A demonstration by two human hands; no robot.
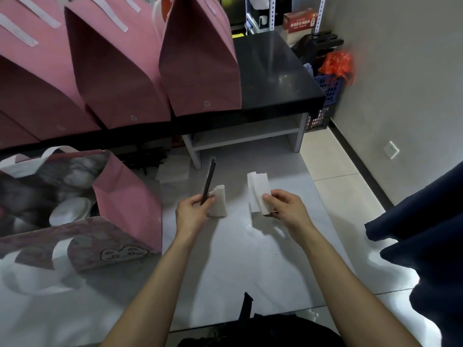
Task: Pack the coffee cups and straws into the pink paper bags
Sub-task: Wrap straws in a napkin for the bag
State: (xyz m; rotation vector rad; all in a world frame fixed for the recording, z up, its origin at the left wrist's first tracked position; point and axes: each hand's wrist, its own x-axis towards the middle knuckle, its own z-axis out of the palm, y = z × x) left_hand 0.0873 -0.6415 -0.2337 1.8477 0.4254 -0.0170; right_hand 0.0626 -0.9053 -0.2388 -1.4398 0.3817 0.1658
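Pink bags (200, 58) with white handles stand on a glossy black tabletop (275, 71). The open pink bag (127, 204) shows a white cup lid (70, 211) inside. Black straws (209, 181), white napkins (259, 194), a blue crate (328, 88), orange plastic (337, 63).

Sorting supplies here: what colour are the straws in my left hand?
Black; the thin straws show best in the head view.

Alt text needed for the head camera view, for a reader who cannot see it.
Over a pale table, the left hand grips black straws and a napkin, the right hand holds folded white napkins. An open pink bag with a white cup lid inside stands at left.
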